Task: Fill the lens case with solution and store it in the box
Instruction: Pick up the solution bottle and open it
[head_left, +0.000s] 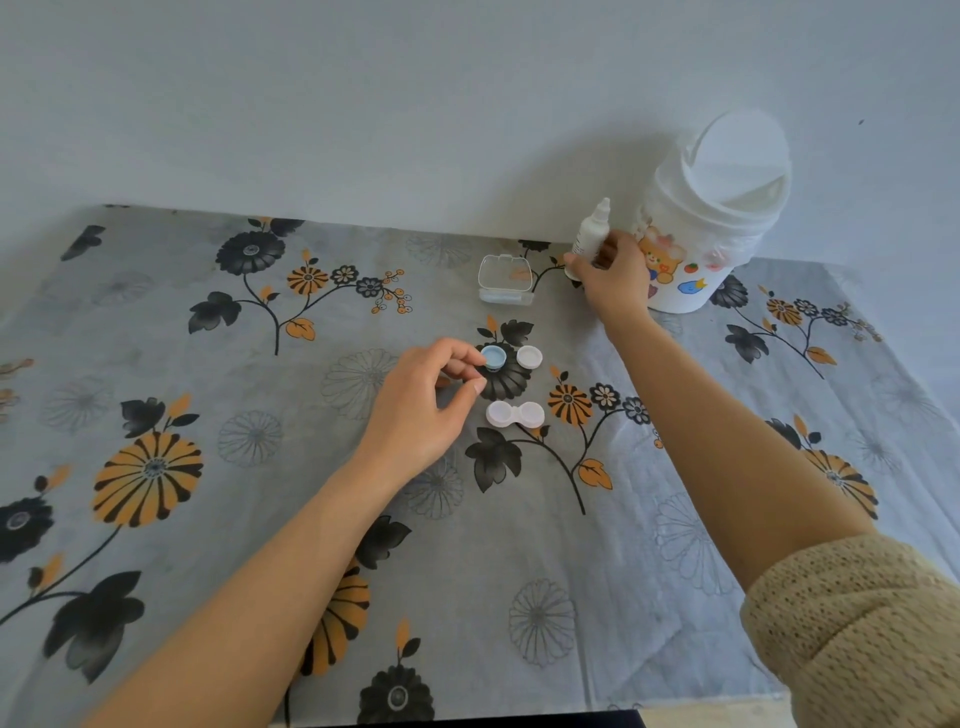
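Near the table's (156, 322) far edge, right hand (613, 280) is grasping the bottle (589, 234); left hand (431, 400) is pinching the blue cap (493, 357) mid-table, beside the case (515, 414).

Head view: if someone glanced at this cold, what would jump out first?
Probably the right hand gripping the solution bottle at the far right, beside a white stickered tub. Next, the left hand at centre touching the blue cap, with the white cap beside it and the open lens case just nearer. A clear box sits open behind them.
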